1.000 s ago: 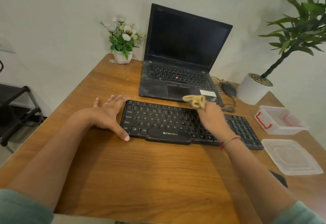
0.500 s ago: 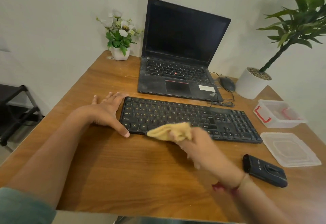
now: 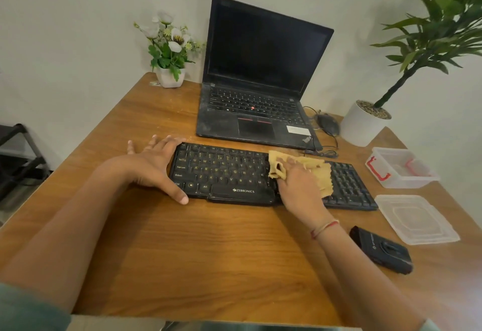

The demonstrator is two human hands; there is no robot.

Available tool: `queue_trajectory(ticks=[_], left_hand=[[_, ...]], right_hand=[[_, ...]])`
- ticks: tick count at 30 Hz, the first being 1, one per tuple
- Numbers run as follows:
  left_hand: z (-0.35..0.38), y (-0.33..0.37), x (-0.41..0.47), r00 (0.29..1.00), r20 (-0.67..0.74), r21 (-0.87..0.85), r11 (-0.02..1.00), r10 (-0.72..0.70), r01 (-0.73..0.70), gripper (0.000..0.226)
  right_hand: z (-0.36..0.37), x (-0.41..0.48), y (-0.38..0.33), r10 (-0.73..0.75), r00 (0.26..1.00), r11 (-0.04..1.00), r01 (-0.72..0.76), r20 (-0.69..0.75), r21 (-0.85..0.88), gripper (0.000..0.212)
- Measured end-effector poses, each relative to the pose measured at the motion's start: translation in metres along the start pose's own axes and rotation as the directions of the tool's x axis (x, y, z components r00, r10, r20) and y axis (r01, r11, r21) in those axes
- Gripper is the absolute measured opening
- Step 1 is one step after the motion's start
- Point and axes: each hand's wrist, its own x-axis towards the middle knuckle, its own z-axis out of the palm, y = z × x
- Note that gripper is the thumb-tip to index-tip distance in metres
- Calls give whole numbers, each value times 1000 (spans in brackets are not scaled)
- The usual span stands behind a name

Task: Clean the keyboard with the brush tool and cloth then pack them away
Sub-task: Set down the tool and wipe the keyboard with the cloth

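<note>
A black keyboard [image 3: 229, 174] lies across the middle of the wooden desk [image 3: 208, 252]. My left hand [image 3: 154, 163] rests flat against its left end, thumb along the front corner, fingers spread. My right hand [image 3: 297, 187] presses a yellow cloth [image 3: 318, 171] onto the keys right of the middle; the cloth spreads out past my fingers. A black brush tool [image 3: 380, 249] lies on the desk to the right of my right forearm. A clear plastic box [image 3: 401, 169] with red clips sits at the right edge, its loose lid [image 3: 417, 218] in front of it.
An open black laptop [image 3: 255, 90] stands just behind the keyboard. A mouse [image 3: 328, 124] and cable lie to its right. A white flower pot [image 3: 170, 77] stands back left, a large potted plant [image 3: 365, 122] back right. A dark rack [image 3: 18, 158] stands left of the desk.
My right hand has carried the cloth from the keyboard's front edge back up onto the keys right of centre, spreading it flat. My left hand has stayed at the keyboard's left end.
</note>
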Motion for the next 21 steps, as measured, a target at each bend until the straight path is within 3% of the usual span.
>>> queue_trajectory(ticks=[3, 8, 10, 12, 13, 15, 16, 19, 21], left_hand=[[0, 0, 2, 1000, -9, 0, 1000, 7, -7, 160], [2, -3, 3, 999, -35, -20, 1000, 11, -12, 156], [2, -3, 3, 999, -34, -28, 999, 17, -18, 155], [2, -3, 3, 999, -31, -25, 1000, 18, -19, 155], [1, -3, 3, 999, -29, -21, 1000, 18, -18, 156], [1, -4, 4, 999, -31, -16, 1000, 18, -18, 156], [2, -5, 4, 999, -30, -14, 1000, 19, -19, 156], [1, -5, 3, 1000, -15, -21, 1000, 22, -22, 156], [1, -4, 3, 1000, -14, -21, 1000, 20, -21, 156]], right_hand=[[1, -22, -15, -4, 1000, 996, 5, -10, 91, 49], [-3, -73, -44, -236, 972, 959, 230, 19, 167, 27], [-13, -75, -41, -254, 964, 941, 228, 80, 249, 19], [-34, -64, -31, -110, 981, 843, 6, 162, 538, 23], [-47, -56, -24, -10, 985, 708, -116, 175, 697, 22], [-70, -31, 4, 208, 975, 441, -167, 80, 882, 18], [-80, -17, 22, 313, 949, 432, -127, -16, 893, 17], [-94, 22, 71, 409, 860, 734, -111, -306, 670, 29], [-87, 42, 87, 323, 893, 876, -157, -313, 456, 28]])
